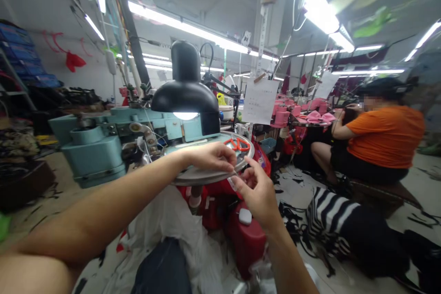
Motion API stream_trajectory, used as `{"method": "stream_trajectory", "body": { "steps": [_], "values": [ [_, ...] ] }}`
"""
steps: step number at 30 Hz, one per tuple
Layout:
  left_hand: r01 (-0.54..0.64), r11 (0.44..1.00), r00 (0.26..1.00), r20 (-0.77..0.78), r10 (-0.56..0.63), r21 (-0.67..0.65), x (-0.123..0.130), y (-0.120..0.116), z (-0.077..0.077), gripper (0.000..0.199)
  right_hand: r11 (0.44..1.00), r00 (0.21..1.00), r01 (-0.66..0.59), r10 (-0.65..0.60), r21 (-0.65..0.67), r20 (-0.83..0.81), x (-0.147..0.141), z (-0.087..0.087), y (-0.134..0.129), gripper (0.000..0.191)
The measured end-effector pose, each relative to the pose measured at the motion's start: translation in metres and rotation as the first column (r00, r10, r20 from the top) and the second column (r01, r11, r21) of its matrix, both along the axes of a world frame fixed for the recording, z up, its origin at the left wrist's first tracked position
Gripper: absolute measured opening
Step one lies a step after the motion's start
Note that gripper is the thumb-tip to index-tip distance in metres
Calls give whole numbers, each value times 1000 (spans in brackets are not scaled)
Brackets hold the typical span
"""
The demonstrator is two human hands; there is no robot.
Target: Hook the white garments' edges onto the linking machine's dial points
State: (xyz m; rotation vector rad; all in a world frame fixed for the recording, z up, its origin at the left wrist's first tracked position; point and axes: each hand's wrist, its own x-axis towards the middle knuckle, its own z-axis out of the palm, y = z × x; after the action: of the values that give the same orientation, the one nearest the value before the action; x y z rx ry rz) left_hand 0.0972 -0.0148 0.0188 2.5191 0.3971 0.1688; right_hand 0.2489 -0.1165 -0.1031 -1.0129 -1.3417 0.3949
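Note:
My left hand (215,157) reaches over the round metal tray (193,177), its fingers pressed together on something too small to make out. Close to its right, my right hand (255,183) has its thumb and forefinger near each other, and a small thin item between the two hands cannot be identified. Orange-handled scissors (237,144) lie on the tray just behind my hands. A black lamp (186,96) hangs over the tray, lit underneath. The pale green sewing machine (96,147) stands to the left.
A red container (246,243) with a white lid stands below the tray. White cloth (168,216) hangs in front. At right, a person in an orange shirt (386,133) sits near pink pieces (315,117); striped fabric (330,211) lies on the floor.

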Motion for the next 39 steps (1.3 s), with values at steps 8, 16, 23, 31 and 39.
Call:
{"method": "stream_trajectory", "body": {
  "steps": [8, 16, 23, 31, 39],
  "values": [
    [-28, 999, 999, 41, 29, -32, -13, -1, -4, 26, 980, 998, 43, -35, 194, -47, -6, -3, -1, 6],
    [-97, 992, 993, 57, 101, -76, -7, 0, -12, 28, 939, 823, -341, 279, -37, -495, -28, -23, 15, 32],
    [-94, 985, 992, 67, 104, -143, -7, 2, -13, 34, 934, 793, -355, 285, -29, -539, -27, -23, 18, 25],
    [-62, 980, 993, 82, 79, -188, -6, 8, -18, 35, 954, 808, -297, 229, -39, -542, -31, -16, 13, 19],
    [-70, 982, 992, 90, 87, -173, -5, 5, -17, 33, 958, 828, -285, 239, -15, -507, -23, -18, 15, 18]
  ]
}}
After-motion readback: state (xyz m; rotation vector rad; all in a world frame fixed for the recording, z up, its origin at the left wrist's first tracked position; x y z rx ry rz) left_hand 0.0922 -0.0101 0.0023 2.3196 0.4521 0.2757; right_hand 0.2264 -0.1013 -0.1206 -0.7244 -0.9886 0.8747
